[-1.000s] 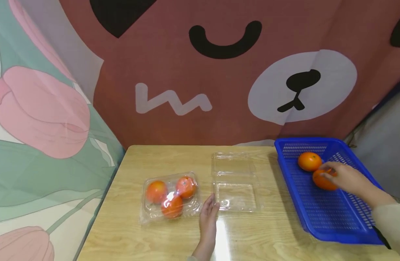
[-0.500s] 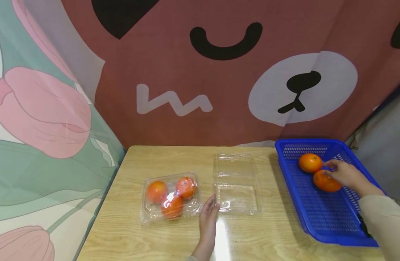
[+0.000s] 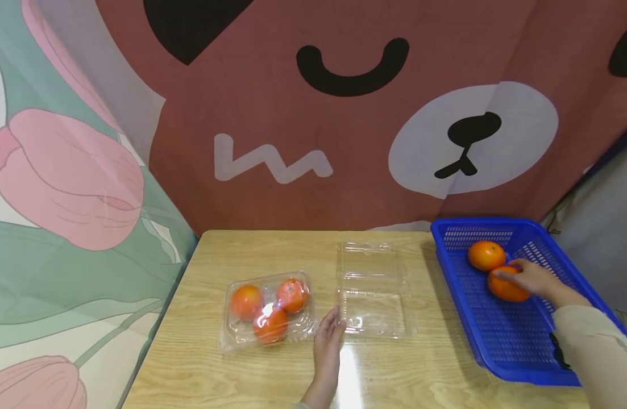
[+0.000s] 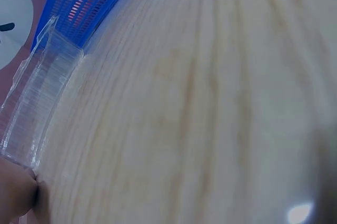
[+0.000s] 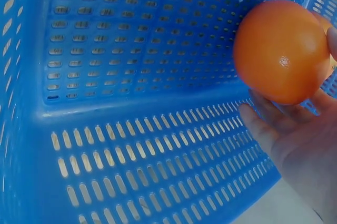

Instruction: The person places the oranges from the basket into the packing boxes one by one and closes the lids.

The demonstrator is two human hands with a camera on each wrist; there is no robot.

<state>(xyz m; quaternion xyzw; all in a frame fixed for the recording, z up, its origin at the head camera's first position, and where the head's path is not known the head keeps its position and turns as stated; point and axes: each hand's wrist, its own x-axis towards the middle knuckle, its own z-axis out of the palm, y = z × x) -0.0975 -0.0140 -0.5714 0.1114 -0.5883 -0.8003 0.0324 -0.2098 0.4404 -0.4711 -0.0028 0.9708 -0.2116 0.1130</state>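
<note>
In the head view, my right hand (image 3: 535,279) reaches into the blue basket (image 3: 489,363) and grips a smooth, round orange fruit (image 3: 505,287). Up close in the right wrist view, the fingers curl under the fruit (image 5: 281,50) and the thumb lies against its far side. A second orange fruit (image 3: 486,255) sits just behind it. My left hand (image 3: 327,346) lies with relaxed fingers at the near left corner of a clear plastic clamshell box (image 3: 377,312). This box stands with its lid folded back, and the wood grain shows through it.
To the left is another clear clamshell box (image 3: 226,335), closed over three orange fruits (image 3: 270,325). Everything stands on a wooden table (image 3: 272,380). A printed bear curtain (image 3: 272,204) hangs along its back edge, and a flowered one (image 3: 73,272) on the left.
My right hand shifted to the basket fruit's right side, then closed round it, and the fruit moved slightly left. The open clamshell box slid slightly right. My left hand stays at its corner.
</note>
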